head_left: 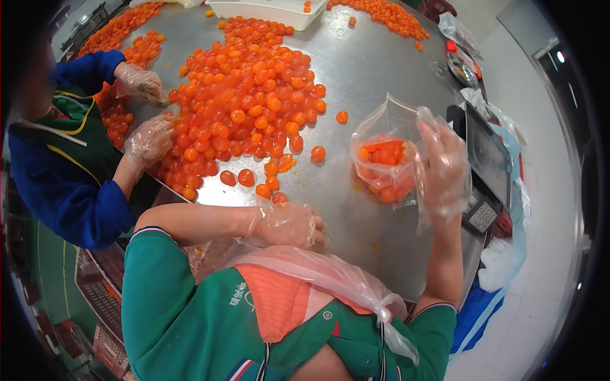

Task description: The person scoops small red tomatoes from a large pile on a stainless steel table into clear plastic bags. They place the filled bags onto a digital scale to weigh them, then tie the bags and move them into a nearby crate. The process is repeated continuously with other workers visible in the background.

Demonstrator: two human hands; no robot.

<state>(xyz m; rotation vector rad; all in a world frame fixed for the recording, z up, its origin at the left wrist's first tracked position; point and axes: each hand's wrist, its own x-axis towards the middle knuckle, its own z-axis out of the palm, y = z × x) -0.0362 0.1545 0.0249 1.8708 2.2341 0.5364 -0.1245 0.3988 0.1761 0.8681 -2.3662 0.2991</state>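
A clear plastic bag (379, 120), part filled with orange yolk-like balls (387, 155), rests on the steel table to the right of centre. My right hand (445, 162), in a clear glove, grips the bag's right side by the rim. Close to my body, my gloved left hand (292, 225) hovers over the near table edge with its fingers curled in. Whatever those fingers hold, if anything, is hidden. Just beyond that hand spreads a large heap of the same orange balls (241, 95), with a few loose ones at its near side.
At left a co-worker in blue sleeves (76, 216) has gloved hands (149, 136) at the heap. A scale (483, 213) stands by the table's right edge. A white tray (267, 14) and more orange balls lie at the far side. Red crates (101, 292) stand lower left.
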